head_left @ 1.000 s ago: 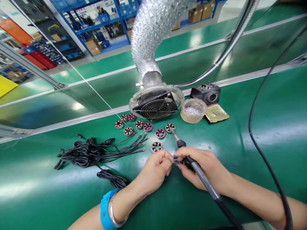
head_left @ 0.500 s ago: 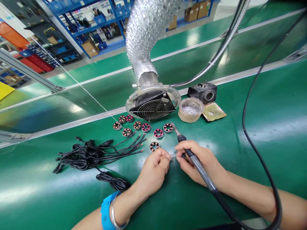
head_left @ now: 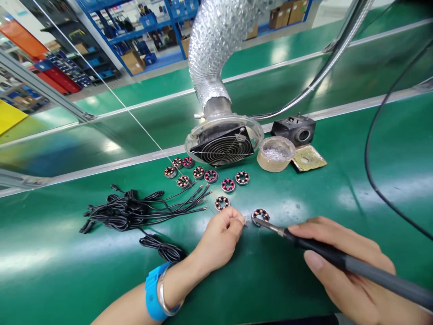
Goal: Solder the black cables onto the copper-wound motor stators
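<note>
My left hand [head_left: 221, 237] is closed in a pinch on thin wires [head_left: 246, 220], whose fine ends stick out past the fingertips toward the right. What else those fingers cover is hidden. In my right hand [head_left: 345, 262] is a soldering iron [head_left: 314, 246], held like a pen. Its metal tip reaches the left side of a small ring-shaped motor stator [head_left: 260, 217] with copper windings, lying on the green table [head_left: 270, 289]. Just behind my left hand sits another copper-wound stator [head_left: 222, 203].
Several more stators, some red [head_left: 228, 185], stand farther back. Black cables [head_left: 125, 210] lie in a heap on the left. A fume extractor [head_left: 223, 146] hangs over the table. Behind it to the right are a round tub [head_left: 275, 155], a soldering iron holder [head_left: 296, 131] and a yellowish sponge [head_left: 309, 158].
My right hand has let go of the stator, drawn back to the right and swung the soldering iron down, so its tip is now at that stator. My left hand keeps its pinch.
</note>
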Available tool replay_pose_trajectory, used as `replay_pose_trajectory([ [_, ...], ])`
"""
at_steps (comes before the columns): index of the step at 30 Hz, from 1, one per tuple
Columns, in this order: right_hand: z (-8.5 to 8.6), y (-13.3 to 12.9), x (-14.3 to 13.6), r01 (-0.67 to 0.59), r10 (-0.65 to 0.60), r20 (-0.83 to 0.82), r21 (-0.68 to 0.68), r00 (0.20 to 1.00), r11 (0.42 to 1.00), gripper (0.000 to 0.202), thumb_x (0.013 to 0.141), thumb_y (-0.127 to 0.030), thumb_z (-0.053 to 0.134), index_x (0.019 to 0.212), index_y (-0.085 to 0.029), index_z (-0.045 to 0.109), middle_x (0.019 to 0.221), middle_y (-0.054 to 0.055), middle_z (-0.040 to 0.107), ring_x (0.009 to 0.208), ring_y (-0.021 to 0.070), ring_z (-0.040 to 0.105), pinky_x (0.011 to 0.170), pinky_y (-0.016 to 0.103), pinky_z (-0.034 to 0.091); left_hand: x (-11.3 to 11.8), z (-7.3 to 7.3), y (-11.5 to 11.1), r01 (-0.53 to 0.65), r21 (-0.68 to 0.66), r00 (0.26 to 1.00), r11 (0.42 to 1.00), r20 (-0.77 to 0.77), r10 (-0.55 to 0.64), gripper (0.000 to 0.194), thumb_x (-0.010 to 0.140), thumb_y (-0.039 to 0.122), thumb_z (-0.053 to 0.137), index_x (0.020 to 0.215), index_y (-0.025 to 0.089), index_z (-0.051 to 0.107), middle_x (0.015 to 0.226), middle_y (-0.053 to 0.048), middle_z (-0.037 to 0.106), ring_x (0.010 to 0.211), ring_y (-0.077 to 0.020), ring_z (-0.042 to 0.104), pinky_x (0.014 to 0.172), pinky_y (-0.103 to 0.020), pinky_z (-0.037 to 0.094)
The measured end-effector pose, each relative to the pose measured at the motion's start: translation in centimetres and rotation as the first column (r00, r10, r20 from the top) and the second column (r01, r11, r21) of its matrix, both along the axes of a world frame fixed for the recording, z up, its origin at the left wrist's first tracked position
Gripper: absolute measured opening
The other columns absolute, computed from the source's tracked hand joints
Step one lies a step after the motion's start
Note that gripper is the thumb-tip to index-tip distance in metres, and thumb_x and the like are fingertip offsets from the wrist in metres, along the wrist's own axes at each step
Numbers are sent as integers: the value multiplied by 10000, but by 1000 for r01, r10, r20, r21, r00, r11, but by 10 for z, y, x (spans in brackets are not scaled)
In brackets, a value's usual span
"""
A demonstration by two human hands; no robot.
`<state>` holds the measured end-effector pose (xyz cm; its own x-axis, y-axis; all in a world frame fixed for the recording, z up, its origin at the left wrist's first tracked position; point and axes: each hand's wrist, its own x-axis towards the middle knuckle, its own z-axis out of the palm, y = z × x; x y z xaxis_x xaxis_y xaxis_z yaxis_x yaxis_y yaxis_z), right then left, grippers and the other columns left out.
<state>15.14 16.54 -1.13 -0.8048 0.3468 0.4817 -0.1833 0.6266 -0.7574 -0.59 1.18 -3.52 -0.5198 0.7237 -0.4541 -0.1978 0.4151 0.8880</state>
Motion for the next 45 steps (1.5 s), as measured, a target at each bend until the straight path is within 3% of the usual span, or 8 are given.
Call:
replay_pose_trajectory([
  [8, -10, 1, -1, 13, -12, 24, -34, 1000, 999, 252, 835, -135, 539, 1046, -222, 647, 749, 29, 656, 544, 146, 573, 468, 275, 443, 0, 1, 0, 12, 4, 1000, 1000, -5, -12, 236, 915, 358, 473, 748, 192, 453, 545, 88, 346, 484, -76, 256, 463, -196, 220],
  [22, -12, -2, -1, -16, 16, 7, -31, 1000, 999, 274, 813, -122, 541, 1042, -218, 657, 699, 26, 633, 514, 141, 561, 436, 275, 425, -1, 0, -2, 46, -18, 997, 999, -62, -47, 249, 926, 375, 475, 755, 194, 460, 560, 79, 355, 505, -88, 283, 498, -209, 245],
  [36, 1, -1, -2, -48, 45, -72, -39, 996, 998, 358, 805, -81, 514, 1113, -214, 639, 704, 47, 625, 570, 180, 595, 473, 314, 472, 0, 4, 0, 45, -31, 997, 999, -58, -46, 234, 911, 365, 482, 749, 198, 456, 553, 80, 350, 498, -90, 271, 492, -211, 233],
  [41, 0, 2, -9, -20, 21, -109, 14, 994, 1000, 389, 845, -72, 528, 1199, -211, 609, 802, 49, 662, 657, 172, 632, 552, 300, 512, 0, 2, -1, 40, -18, 999, 999, -27, -40, 229, 909, 362, 493, 755, 196, 462, 559, 79, 359, 497, -86, 275, 483, -206, 226],
  [45, -8, 2, -24, -48, 49, -11, 108, 999, 993, 384, 879, -45, 553, 1213, -230, 598, 788, -3, 677, 624, 115, 631, 594, 239, 505, -2, 0, -2, 51, 25, 998, 998, 42, -52, 272, 935, 403, 474, 757, 199, 454, 540, 86, 350, 478, -83, 251, 468, -208, 213],
])
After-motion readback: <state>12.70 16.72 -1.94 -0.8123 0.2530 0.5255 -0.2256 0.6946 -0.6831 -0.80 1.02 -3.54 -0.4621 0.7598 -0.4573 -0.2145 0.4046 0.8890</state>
